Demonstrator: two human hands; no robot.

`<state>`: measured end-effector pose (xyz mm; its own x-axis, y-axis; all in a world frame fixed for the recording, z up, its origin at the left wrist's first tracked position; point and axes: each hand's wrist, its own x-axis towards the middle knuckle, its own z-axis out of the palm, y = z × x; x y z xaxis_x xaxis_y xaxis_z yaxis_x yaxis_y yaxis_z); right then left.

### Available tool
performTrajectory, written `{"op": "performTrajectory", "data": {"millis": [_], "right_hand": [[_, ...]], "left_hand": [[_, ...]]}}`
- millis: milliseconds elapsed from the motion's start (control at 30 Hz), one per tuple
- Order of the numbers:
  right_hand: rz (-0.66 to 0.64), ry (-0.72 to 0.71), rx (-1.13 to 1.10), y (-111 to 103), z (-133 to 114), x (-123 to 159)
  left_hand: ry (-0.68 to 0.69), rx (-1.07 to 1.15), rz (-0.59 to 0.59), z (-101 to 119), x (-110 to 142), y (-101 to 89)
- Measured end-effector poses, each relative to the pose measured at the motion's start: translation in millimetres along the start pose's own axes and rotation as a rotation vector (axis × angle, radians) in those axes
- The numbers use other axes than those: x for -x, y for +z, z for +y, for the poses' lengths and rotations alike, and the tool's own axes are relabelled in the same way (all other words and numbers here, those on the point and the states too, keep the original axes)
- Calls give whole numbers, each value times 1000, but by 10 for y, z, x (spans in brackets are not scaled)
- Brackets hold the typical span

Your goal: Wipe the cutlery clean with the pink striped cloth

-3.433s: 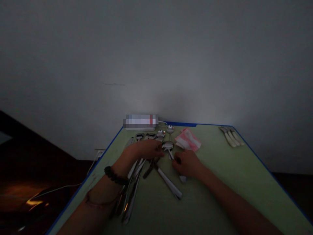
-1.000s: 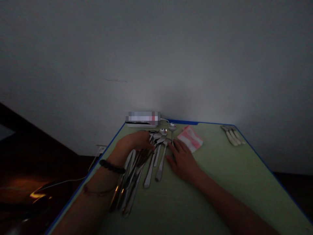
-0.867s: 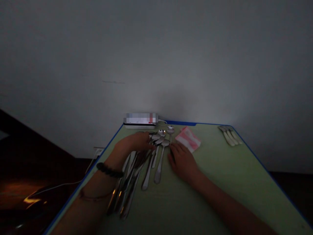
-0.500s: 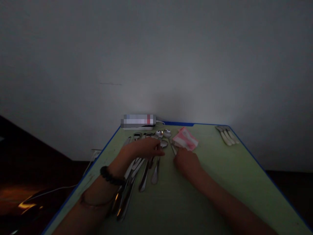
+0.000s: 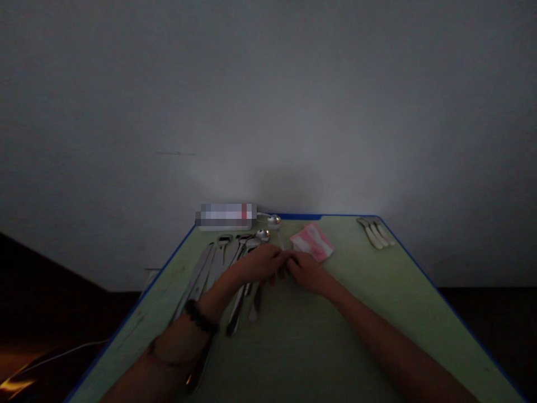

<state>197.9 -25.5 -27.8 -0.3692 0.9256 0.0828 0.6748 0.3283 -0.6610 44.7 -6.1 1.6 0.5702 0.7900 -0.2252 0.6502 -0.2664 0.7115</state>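
Note:
A metal spoon [image 5: 274, 220] points its bowl toward the back edge, its handle running down between my hands. My right hand [image 5: 308, 271] is closed around the handle beside a pink-and-white cloth or packet [image 5: 312, 240]. My left hand [image 5: 264, 262] wears a dark beaded bracelet at the wrist. Its fingers are closed at the same handle and meet those of my right hand, which hides the exact grip. Under and beside my left forearm lies spread metal cutlery, with another spoon [image 5: 263, 235] and several long handles [image 5: 237, 313].
Several forks with pale handles [image 5: 373, 234] lie together at the back right corner of the green table [image 5: 377, 313]. At the back left sits a white box-like device [image 5: 224, 226], partly blurred, with a cable. A grey wall [image 5: 335, 112] rises behind the table.
My left hand has moved right from above the cutlery to meet my right hand. The spoon at my right hand has shifted, its bowl now farther from the other spoon. The view has shifted slightly.

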Motion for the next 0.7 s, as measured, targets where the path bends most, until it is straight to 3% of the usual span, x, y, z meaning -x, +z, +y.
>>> {"op": "performTrajectory", "data": {"millis": [100,200,333,533,600,700], "right_hand": [[34,-105,-101,-53,-18,14],[101,-147,-23,-198,90,74],[309,-32,235,-302,365,199],[326,20,383,-202,518,238],[345,34,283,-223,551,205],[423,101,-150,-312,656,148]], "left_hand": [[-21,258,74,9,-21,-3],[-106,370,124,-8,-67,63],[-149,381,120,-79,-142,218],[-136,398,132,-93,-159,307],[-137,403,131,-58,-147,317],[-122,404,149,-8,-125,338]]}}
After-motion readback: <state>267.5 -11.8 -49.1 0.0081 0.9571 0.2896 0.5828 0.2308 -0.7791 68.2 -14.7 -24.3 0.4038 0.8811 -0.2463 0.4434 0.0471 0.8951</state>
